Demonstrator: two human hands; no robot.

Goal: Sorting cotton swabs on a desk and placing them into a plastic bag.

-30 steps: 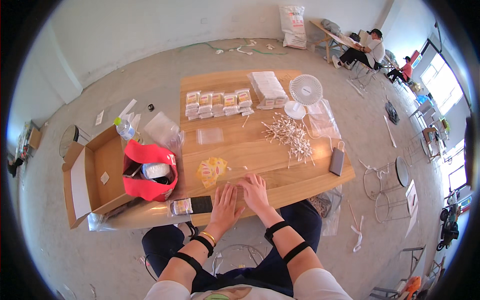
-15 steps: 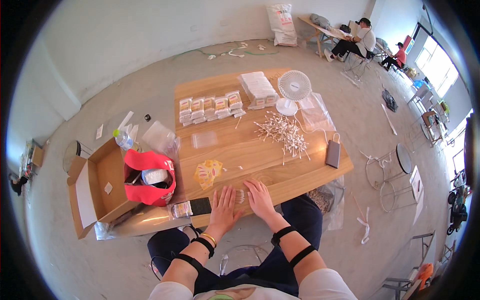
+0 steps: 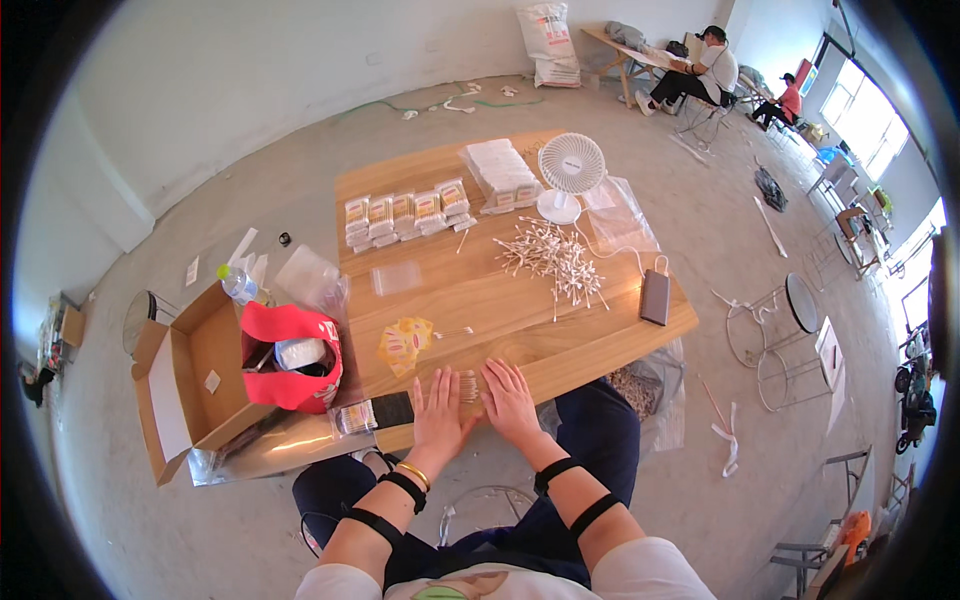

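My left hand (image 3: 435,408) lies flat at the near edge of the wooden table (image 3: 480,300), its fingers stretched forward. My right hand (image 3: 512,400) rests flat opposite it, fingers also extended. Between the two hands is a small row of cotton swabs (image 3: 468,386) lying side by side, partly hidden by the fingers. Just beyond my left hand are fanned yellow printed cards (image 3: 404,345) and a couple of loose swabs. Left of that hand sit a black pad (image 3: 394,409) and a clear pack of swabs (image 3: 355,418).
Farther back are a loose swab pile (image 3: 560,258), filled swab packs (image 3: 400,218), clear bags (image 3: 397,278), white bundled packs (image 3: 500,170), a fan (image 3: 572,165) and a grey power bank (image 3: 654,297). At left stand a red bag (image 3: 325,335) and an open cardboard box (image 3: 212,345).
The view has shifted slightly, so the table sits a little farther left in the picture. Both hands stay flat beside the row of swabs, with hardly any movement.
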